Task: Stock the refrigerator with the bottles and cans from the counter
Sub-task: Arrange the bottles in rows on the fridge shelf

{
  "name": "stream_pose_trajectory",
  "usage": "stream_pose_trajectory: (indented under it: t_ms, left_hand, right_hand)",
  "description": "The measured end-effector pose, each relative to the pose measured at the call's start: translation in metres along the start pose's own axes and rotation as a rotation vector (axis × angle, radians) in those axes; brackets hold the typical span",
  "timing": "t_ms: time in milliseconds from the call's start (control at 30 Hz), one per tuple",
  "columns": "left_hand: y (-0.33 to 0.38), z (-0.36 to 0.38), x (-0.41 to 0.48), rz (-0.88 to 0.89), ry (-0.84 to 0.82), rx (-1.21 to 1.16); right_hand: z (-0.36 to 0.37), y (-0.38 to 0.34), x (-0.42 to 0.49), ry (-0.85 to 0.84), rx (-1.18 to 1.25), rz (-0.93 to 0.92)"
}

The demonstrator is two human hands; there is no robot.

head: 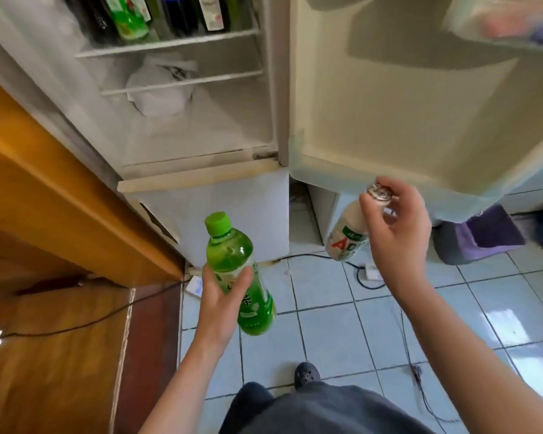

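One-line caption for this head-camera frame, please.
At the open refrigerator, the left hand grips a green bottle by its body while the right hand pinches a white bottle by its top.

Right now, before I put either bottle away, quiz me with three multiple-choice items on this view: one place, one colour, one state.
1. Where is the white bag?
A. Inside the refrigerator, below the stocked bottles
B. On the floor tiles
C. On the wooden counter

2. The plastic bottle that the left hand holds has a cap of what colour?
A. Red
B. White
C. Green

3. What is the right hand doing?
A. Hanging empty
B. Pinching the white bottle by its top
C. Pressing flat on the door

Answers:
1 A, the bag shows inside the compartment, under the stocked bottles.
2 C, the plastic bottle's cap is bright green.
3 B, its fingertips close round the top and the white bottle's body hangs below.
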State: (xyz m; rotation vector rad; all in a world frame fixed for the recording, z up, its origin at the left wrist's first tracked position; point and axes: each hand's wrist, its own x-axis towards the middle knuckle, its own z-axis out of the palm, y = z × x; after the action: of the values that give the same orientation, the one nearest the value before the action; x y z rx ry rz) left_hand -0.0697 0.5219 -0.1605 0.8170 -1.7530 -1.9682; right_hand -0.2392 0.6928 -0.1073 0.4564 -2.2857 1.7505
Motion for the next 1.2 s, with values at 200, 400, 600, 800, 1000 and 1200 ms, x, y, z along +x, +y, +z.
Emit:
stream_pose_trajectory:
  t_ms: [200,400,600,800,1000,1200]
  left_hand:
    - [0.009,-0.004,0.063,-0.014,-0.004,-0.008]
    - [0.025,-0.004,0.145,0.014,-0.064,-0.009]
    - [0.048,-0.007,0.224,0.062,-0.198,-0.034]
    - [0.055,-0.013,0.277,0.092,-0.247,-0.064]
    - [0.053,-0.021,0.297,0.073,-0.258,-0.065]
    - [0.055,-0.027,0.298,0.068,-0.234,-0.044]
  right_hand:
    - [0.034,-0.003,0.074,0.218,0.077,0.023]
    - [0.064,0.000,0.118,0.369,0.046,0.095]
    - [0.096,0.010,0.147,0.465,-0.084,0.132]
    - [0.128,0.032,0.154,0.427,-0.226,0.182]
    - [0.140,0.049,0.149,0.243,-0.299,0.203]
    - [0.147,0.061,0.144,0.153,-0.317,0.194]
